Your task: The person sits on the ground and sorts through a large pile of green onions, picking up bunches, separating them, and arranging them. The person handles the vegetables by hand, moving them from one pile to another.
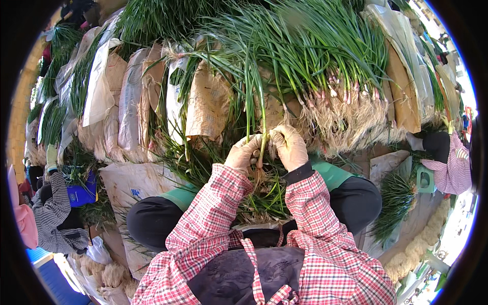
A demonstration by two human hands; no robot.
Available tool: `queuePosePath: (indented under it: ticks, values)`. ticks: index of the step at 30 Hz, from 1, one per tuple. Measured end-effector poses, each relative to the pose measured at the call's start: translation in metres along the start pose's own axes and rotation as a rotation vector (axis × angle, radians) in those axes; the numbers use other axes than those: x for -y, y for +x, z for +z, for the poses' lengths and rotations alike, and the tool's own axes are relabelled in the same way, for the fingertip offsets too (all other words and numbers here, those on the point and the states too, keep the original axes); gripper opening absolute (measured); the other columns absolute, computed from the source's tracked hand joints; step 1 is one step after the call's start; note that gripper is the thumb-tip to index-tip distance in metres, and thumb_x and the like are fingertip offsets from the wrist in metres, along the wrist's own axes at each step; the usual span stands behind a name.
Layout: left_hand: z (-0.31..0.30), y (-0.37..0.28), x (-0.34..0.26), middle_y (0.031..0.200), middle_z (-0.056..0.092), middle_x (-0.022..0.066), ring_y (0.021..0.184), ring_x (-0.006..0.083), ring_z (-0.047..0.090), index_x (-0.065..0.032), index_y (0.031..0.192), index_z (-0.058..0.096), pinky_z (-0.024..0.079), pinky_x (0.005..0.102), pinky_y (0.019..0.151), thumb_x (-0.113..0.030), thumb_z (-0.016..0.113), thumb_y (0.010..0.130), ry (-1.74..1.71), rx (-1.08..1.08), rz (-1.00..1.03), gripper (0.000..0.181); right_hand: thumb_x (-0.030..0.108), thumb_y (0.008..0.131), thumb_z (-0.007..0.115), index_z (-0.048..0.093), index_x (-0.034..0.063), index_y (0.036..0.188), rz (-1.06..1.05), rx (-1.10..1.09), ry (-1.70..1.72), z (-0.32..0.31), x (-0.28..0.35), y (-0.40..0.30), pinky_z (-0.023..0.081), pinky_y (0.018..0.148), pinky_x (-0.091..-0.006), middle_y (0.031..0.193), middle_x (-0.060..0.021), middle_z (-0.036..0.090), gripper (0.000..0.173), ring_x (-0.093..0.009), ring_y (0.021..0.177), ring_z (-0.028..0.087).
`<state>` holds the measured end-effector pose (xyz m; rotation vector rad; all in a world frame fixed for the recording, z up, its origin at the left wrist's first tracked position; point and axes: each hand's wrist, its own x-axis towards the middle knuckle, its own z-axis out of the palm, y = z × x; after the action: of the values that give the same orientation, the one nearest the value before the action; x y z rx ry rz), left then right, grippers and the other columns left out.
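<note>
Gloved, my left hand (243, 153) grips a young garlic plant (263, 126) by its lower stem. Its small bulb and roots point down toward me, and its green leaves reach away over the pile. Close against the stem on the right, my right hand (289, 146), also gloved, has its fingers curled together. Whether anything is pinched in them is hidden. Below both hands, loose green leaves and stripped scraps (267, 202) lie between my knees. Ahead to the right, a heap of garlic plants (339, 84) shows pinkish bulbs and long pale roots.
Upright bundles wrapped in brown paper (209, 103) and white sacking (101, 84) line the front left. Flattened sacking (141, 183) covers ground at my left. A blue container (82, 190) stands near a person in checked sleeves (57, 213). Another person (451, 164) sits at right beside a green plastic stool (424, 179).
</note>
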<state>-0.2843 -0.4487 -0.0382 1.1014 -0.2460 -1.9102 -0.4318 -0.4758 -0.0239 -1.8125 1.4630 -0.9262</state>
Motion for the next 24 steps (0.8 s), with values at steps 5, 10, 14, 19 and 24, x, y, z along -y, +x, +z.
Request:
queuePosePath:
  ticks: [5,10,14,19,24]
  values:
    - [-0.007,0.0,0.01,0.077,0.062,0.0056,0.056,0.0175,0.056,-0.0071,0.103,0.055,0.049,0.0313,0.049,-0.035,0.049,0.089,-0.158,-0.141,-0.154,0.031,0.027,0.078,0.061,0.055,0.0106,0.092,-0.116,0.275,-0.273,0.02,0.015,0.028,0.044,0.07,-0.0406,0.084,-0.0117,0.054,0.022,-0.031,0.079,0.055]
    - [0.023,-0.031,-0.012,0.058,0.051,-0.0024,0.039,0.0055,0.037,-0.0062,0.098,0.058,0.029,0.0191,0.036,-0.029,0.059,0.085,-0.111,-0.064,0.374,0.026,0.017,0.071,0.068,0.056,0.0069,0.089,0.087,-0.155,-0.63,-0.021,-0.047,0.06,0.045,0.069,-0.038,0.081,-0.0102,0.057,0.024,-0.029,0.076,0.057]
    - [0.029,-0.026,-0.025,0.067,0.057,-0.0059,0.043,0.0028,0.041,-0.0077,0.104,0.06,0.03,0.0172,0.038,-0.022,0.066,0.08,0.028,-0.152,0.259,0.029,0.018,0.08,0.063,0.058,0.0035,0.088,0.227,0.088,-0.083,-0.018,-0.003,0.018,0.045,0.068,-0.0324,0.078,-0.0093,0.06,0.017,-0.022,0.073,0.057]
    - [0.013,-0.021,-0.008,0.072,0.061,-0.0004,0.045,0.0047,0.043,-0.006,0.1,0.063,0.035,0.0177,0.04,-0.025,0.063,0.082,0.243,-0.184,0.095,0.026,0.027,0.082,0.06,0.063,0.0086,0.091,0.005,0.15,-0.027,-0.023,0.01,0.006,0.044,0.076,-0.0311,0.083,-0.0069,0.059,0.02,-0.02,0.08,0.056]
    - [0.033,-0.032,-0.003,0.073,0.059,0.0002,0.057,0.0071,0.049,-0.0036,0.103,0.06,0.044,0.0224,0.049,-0.025,0.061,0.083,0.072,-0.106,0.347,0.029,0.027,0.076,0.063,0.061,0.0111,0.092,0.194,-0.117,-0.88,-0.051,-0.073,0.076,0.047,0.07,-0.0375,0.089,-0.0079,0.059,0.023,-0.026,0.078,0.058]
